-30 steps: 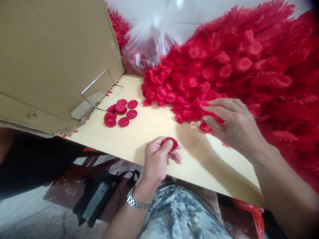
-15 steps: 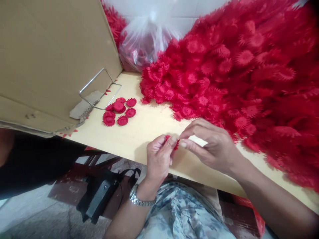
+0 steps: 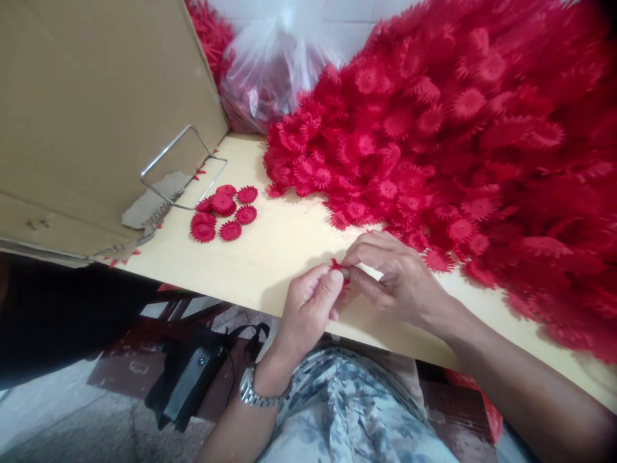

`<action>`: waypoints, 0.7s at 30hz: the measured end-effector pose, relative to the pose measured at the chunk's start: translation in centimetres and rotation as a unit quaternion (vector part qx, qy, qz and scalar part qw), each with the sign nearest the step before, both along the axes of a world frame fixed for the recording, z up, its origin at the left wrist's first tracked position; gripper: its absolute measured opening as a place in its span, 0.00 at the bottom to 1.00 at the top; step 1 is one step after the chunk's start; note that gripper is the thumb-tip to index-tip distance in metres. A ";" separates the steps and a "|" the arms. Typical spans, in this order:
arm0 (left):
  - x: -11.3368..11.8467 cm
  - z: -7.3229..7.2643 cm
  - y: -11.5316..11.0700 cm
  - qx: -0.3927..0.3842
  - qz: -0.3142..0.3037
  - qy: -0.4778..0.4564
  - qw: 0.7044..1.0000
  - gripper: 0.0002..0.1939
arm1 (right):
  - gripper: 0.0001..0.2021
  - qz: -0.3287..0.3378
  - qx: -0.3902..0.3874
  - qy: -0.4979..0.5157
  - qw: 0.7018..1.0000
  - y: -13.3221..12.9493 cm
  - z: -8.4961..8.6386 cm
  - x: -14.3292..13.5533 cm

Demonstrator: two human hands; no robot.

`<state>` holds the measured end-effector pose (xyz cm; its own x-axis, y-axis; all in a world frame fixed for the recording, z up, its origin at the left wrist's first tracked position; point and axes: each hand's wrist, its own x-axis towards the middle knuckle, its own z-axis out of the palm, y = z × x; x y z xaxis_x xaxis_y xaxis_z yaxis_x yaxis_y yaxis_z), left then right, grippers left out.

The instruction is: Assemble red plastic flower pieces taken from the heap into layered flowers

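My left hand (image 3: 311, 302) pinches a small red toothed disc, like a paper flower (image 3: 346, 274), near the table's front edge. Its fingers and thumb cover most of the piece. My right hand (image 3: 393, 273) closes thumb and forefinger on the disc's right edge, touching it beside my left thumb. To the left, several round red flower discs (image 3: 231, 230) lie in a loose group on the pale yellow table (image 3: 284, 238). Behind my right hand spreads a big heap of similar red flowers (image 3: 400, 125).
A large cardboard box (image 3: 106, 96) stands at the left, with a bent metal wire frame (image 3: 166, 151) against it. A tied clear plastic bag (image 3: 267, 74) holds red pieces at the back. Below the table, a black bag (image 3: 190, 379) rests on a dark bench.
My right thumb and forefinger have moved left and now meet the red flower at my left fingertips. The whole view has shifted slightly.
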<state>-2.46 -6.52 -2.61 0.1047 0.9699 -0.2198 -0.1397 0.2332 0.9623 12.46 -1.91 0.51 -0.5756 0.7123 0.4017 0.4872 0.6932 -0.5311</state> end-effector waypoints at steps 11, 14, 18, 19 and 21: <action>0.9 -0.6 -0.3 0.002 0.063 -0.041 0.997 0.16 | 0.06 -0.094 0.013 0.004 0.995 -0.9 0.1 -0.5; 0.9 -0.5 -0.3 0.011 0.073 -0.034 0.997 0.15 | 0.05 -0.122 -0.015 0.037 0.992 -0.8 -0.1 -0.5; 0.6 -0.2 -0.4 0.019 0.102 -0.044 0.994 0.16 | 0.07 -0.226 -0.031 0.097 0.969 1.0 -0.1 1.6; 0.5 -0.1 -0.4 0.025 0.116 -0.045 0.992 0.16 | 0.07 -0.277 -0.007 0.105 0.955 1.8 0.1 2.5; 0.4 0.0 -0.4 0.028 0.127 -0.041 0.991 0.16 | 0.07 -0.384 0.065 0.085 0.917 3.7 0.5 4.0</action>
